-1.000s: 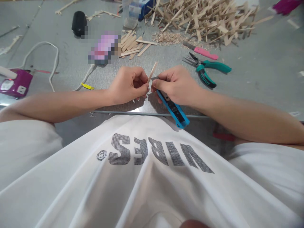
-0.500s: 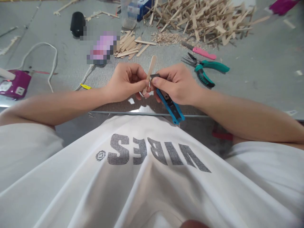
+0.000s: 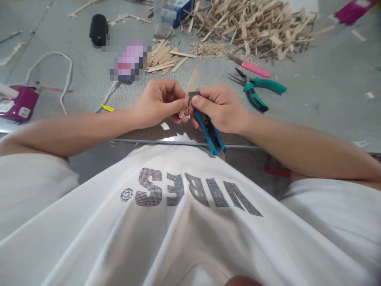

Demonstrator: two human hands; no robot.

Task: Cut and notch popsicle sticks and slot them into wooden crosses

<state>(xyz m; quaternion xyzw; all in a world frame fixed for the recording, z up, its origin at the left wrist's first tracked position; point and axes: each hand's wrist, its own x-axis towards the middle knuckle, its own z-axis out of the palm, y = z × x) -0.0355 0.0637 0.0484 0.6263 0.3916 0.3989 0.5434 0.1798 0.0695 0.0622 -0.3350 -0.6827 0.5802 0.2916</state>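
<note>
Near the table's front edge, my left hand [image 3: 165,99] is closed, pinching a flat wooden craft stick [image 3: 192,81] that leans up to the right. My right hand [image 3: 224,106] is wrapped round a utility knife [image 3: 210,133] with a blue and black handle. The handle slants down over the table edge, toward the white shirt. The knife's grey metal end [image 3: 193,94] lies against the stick, close to the left fingertips. How deep it bites into the wood cannot be made out. Fingers hide part of both things.
Beyond my hands lie green-handled pliers [image 3: 255,89], a pink-handled knife [image 3: 255,68] and a small stack of craft sticks [image 3: 162,55]. A large heap of sticks [image 3: 247,24] stands behind wood shavings [image 3: 210,49]. To the left are a blurred-out phone [image 3: 131,59], a white cable [image 3: 70,71] and a purple socket block [image 3: 20,103].
The utility knife's handle has swung slightly left and its metal end has shifted against the stick. The stick leans a little more to the right. Both grips stay the same.
</note>
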